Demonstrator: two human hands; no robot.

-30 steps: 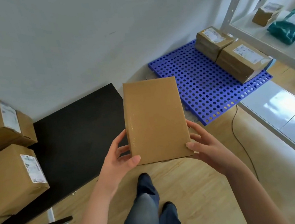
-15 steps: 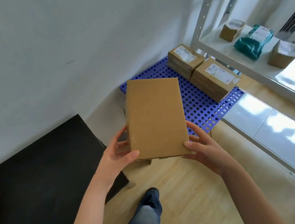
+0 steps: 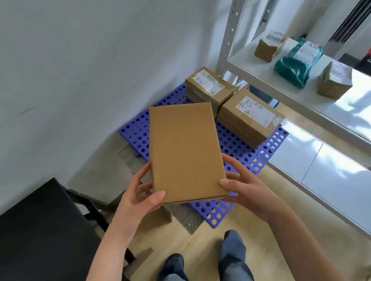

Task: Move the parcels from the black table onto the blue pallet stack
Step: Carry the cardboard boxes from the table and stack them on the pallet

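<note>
The held box point(image 3: 184, 152) covers the middle of the blue pallet point(image 3: 228, 139) and hides the fingertips of the left hand point(image 3: 138, 200) and the right hand point(image 3: 246, 189) beneath it. The black counter point(image 3: 30, 252) runs off the left and bottom edges, and the shelf point(image 3: 307, 95) off the right. Print on the labels point(image 3: 254, 111) of the two parcels point(image 3: 238, 122) on the pallet is too small to read.

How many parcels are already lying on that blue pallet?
2: a far labelled box in the back corner of the blue pallet, a near labelled box beside it. The held plain box could hide more.
</note>
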